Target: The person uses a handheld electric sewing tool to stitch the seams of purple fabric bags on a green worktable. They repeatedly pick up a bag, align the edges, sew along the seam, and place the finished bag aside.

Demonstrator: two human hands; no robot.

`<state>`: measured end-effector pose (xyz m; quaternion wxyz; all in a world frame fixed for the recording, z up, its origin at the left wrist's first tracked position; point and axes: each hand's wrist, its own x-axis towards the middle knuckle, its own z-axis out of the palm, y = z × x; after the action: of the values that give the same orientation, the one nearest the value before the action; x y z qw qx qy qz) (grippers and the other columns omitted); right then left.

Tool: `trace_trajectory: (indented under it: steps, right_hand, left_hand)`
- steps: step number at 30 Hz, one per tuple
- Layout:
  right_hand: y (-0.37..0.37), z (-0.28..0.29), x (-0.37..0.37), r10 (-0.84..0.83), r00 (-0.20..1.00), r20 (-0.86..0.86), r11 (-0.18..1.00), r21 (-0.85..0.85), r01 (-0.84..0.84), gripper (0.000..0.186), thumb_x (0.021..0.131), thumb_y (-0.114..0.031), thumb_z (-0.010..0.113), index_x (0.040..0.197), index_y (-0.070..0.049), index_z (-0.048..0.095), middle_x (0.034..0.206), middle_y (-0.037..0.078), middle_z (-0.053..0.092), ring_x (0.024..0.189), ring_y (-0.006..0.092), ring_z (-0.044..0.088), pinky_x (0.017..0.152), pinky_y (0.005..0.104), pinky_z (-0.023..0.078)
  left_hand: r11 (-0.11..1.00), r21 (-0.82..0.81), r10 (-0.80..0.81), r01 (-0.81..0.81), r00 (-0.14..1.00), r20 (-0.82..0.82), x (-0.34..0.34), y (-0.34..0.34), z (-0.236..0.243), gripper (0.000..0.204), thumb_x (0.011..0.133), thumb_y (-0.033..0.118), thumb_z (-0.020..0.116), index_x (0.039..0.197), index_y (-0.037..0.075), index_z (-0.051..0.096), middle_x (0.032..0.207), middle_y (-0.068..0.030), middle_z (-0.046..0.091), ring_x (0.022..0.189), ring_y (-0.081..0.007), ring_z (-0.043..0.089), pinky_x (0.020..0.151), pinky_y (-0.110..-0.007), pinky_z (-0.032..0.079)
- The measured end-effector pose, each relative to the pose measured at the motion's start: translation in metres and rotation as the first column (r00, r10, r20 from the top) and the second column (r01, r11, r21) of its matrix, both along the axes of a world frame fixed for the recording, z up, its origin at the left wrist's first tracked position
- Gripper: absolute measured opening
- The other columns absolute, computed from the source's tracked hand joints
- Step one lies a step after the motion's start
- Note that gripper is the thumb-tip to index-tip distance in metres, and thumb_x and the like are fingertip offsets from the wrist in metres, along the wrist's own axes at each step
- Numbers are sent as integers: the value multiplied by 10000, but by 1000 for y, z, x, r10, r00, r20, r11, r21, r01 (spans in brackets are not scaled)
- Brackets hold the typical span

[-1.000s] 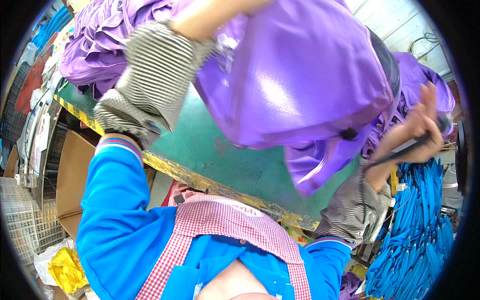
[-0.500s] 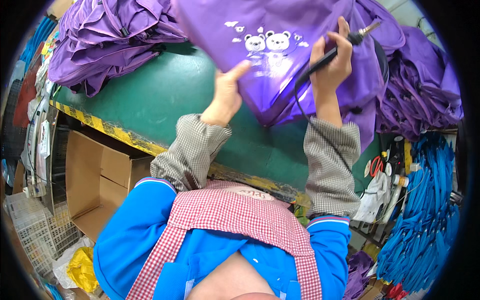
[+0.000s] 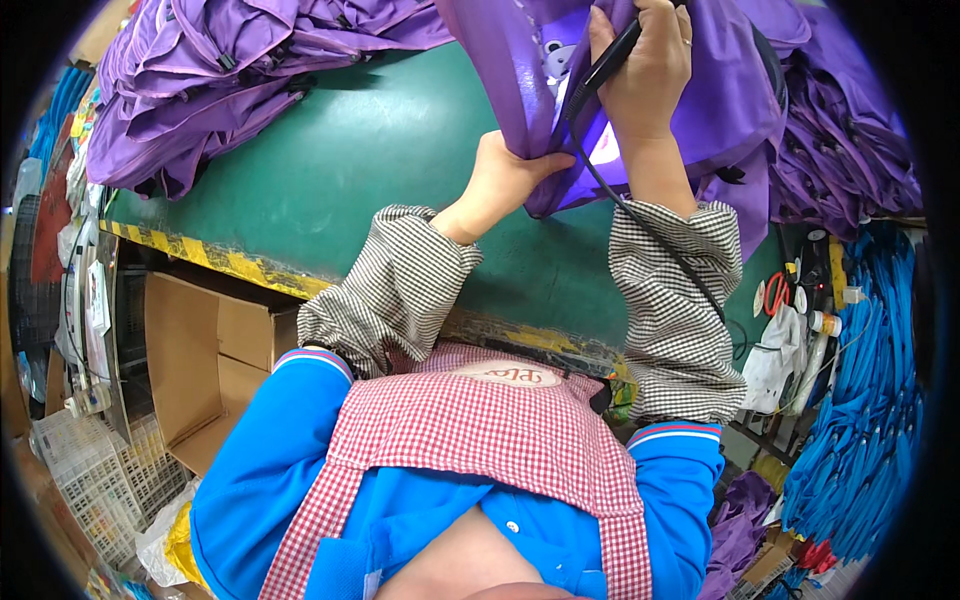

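Observation:
In front of me a shiny purple fabric piece (image 3: 500,70) with white bear prints stands half folded over the green table. My left hand (image 3: 512,175) pinches its lower left edge, thumb in front and the other fingers partly hidden behind the cloth. My right hand (image 3: 648,85) is wrapped around a black, corded, pen-shaped soldering iron (image 3: 607,66), held against the opened fold. The iron's tip is out of sight beyond my hand. Its cord (image 3: 670,255) runs down over my right sleeve. Bright light shines on the fabric inside the fold.
Purple fabric piles lie on the table (image 3: 340,150) at the left (image 3: 190,90) and right (image 3: 840,140). A cardboard box (image 3: 200,370) stands below the table's striped front edge. Blue straps (image 3: 860,400) hang at the right, near red-handled scissors (image 3: 775,293).
My left hand has moved right and up, folding the fabric's left side over so most of the print is covered. My right hand has moved up with the soldering iron.

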<state>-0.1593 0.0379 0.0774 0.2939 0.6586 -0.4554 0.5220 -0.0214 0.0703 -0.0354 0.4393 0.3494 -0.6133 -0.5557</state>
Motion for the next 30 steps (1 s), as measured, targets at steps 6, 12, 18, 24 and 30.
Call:
trace_trajectory:
  steps: [6, 12, 18, 24, 30]
  right_hand:
    - [73, -22, -1, 113, 984, 137, 991, -94, -101, 322, 863, -235, 666, 1036, 12, 556, 922, 107, 627, 801, 214, 564, 782, 332, 445]
    - [173, -85, 21, 64, 997, 38, 985, 158, -69, 90, 796, -126, 598, 874, -81, 594, 648, 3, 543, 521, 156, 470, 765, 375, 427]
    - [161, -104, 27, 27, 999, -39, 986, 165, -20, 83, 702, -90, 615, 768, -109, 569, 579, -5, 474, 498, 157, 451, 699, 346, 387]
    - [150, -107, 24, 52, 996, -70, 991, 129, -43, 96, 703, -86, 618, 779, -110, 565, 584, 0, 478, 507, 158, 466, 700, 350, 389]
    - [159, -76, 41, 52, 994, 93, 969, 236, -73, 109, 749, -57, 649, 806, -88, 562, 618, 28, 484, 537, 188, 489, 756, 367, 452]
  left_hand:
    - [979, -109, 162, -170, 983, -82, 6, 6, -10, 241, 710, 28, 800, 903, -43, 674, 837, -63, 696, 735, -94, 611, 677, -262, 504]
    - [996, -70, 38, -55, 973, -226, -4, 0, -12, 179, 760, 24, 765, 907, -30, 678, 807, -41, 685, 718, -89, 601, 664, -254, 497]
    - [991, -121, 37, -63, 979, -202, -5, -8, -15, 152, 783, 31, 750, 885, -37, 659, 783, -17, 674, 692, -76, 592, 619, -239, 483]
    - [991, -104, 63, -85, 978, -200, -8, -6, -15, 142, 794, 39, 744, 888, -31, 664, 776, -16, 671, 689, -70, 586, 617, -236, 482]
    - [995, -88, 31, -53, 971, -237, -2, -5, -20, 244, 804, 92, 745, 986, -32, 640, 823, -56, 680, 700, -119, 601, 646, -264, 489]
